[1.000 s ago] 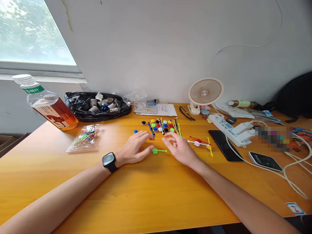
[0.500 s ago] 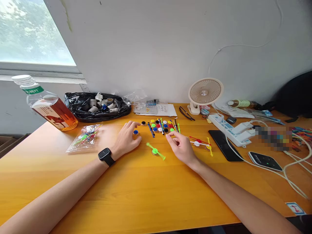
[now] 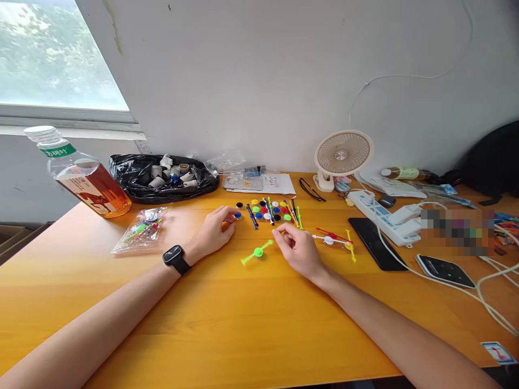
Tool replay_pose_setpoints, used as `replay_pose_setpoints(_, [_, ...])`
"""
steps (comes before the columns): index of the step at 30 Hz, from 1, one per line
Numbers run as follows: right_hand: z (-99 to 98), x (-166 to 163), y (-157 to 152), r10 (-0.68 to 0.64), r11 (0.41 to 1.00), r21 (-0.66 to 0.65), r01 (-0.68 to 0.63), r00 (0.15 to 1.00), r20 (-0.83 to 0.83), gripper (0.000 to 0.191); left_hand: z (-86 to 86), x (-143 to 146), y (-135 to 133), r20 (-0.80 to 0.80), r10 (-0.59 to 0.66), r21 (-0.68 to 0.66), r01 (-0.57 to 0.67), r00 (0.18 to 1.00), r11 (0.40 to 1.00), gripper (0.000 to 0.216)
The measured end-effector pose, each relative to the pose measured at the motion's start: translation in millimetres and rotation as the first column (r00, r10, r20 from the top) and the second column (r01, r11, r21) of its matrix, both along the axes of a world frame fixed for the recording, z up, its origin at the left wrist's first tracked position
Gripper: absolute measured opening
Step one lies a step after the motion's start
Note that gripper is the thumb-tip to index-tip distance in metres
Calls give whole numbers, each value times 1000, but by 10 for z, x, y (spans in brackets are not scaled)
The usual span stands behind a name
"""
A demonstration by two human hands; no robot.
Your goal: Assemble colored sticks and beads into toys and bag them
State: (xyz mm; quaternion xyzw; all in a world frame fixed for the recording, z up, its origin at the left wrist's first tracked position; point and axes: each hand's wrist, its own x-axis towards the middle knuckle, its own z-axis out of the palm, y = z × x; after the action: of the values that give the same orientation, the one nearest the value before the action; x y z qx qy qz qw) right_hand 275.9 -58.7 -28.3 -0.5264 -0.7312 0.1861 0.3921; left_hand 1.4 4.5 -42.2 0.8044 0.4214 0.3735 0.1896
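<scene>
My left hand (image 3: 214, 232) rests on the table with its thumb and index finger apart, the fingertips at a small blue disc-topped piece (image 3: 238, 215). My right hand (image 3: 299, 249) is closed, fingers curled and thumb pressed in, with nothing visible in it. Between the hands stands a green spinner (image 3: 258, 252), its two-ended pointer slightly blurred on a round clear base. Behind them, several round pieces (image 3: 264, 210) in yellow, red, white, blue, black and green sit in rows. Loose blue pointers (image 3: 252, 216) and green pointers (image 3: 299, 217) lie among them.
Right of my right hand are white, red and yellow spinners (image 3: 328, 240), a black phone (image 3: 376, 243) and a power strip (image 3: 383, 216) with cables. A fan (image 3: 344, 153) stands behind. At left are a tea bottle (image 3: 91, 186), a clear bag (image 3: 141, 229) and a black bag (image 3: 121, 178).
My left hand has moved right, and the blue piece has shifted right, beside the black one. The green pointer has turned to another angle. My right hand remains closed in nearly the same place.
</scene>
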Motion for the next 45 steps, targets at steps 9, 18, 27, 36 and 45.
replay_pose_setpoints(9, [-30, -9, -9, 47, 999, -14, -47, 998, -33, 32, 28, 12, -19, -182, -85, 74, 99, 980, 992, 37])
replay_pose_setpoints(18, [-33, -15, -17, 69, 997, -35, -71, 997, -30, 31, 0, -16, 22, -403, -51, 19, 64, 914, 998, 56])
replay_pose_setpoints(27, [-30, -21, -15, 76, 996, -42, -77, 997, -29, 32, 61, 17, -36, -388, 15, 87, 20, 922, 996, 56])
replay_pose_setpoints(36, [-30, -27, -20, 105, 993, -53, -106, 994, -36, 35, 75, 16, -41, -412, -116, 52, 150, 904, 987, 52])
replay_pose_setpoints(45, [-28, -36, -36, 124, 990, -65, -127, 991, -43, 36, 124, 33, -56, -330, -126, 147, 183, 935, 972, 30])
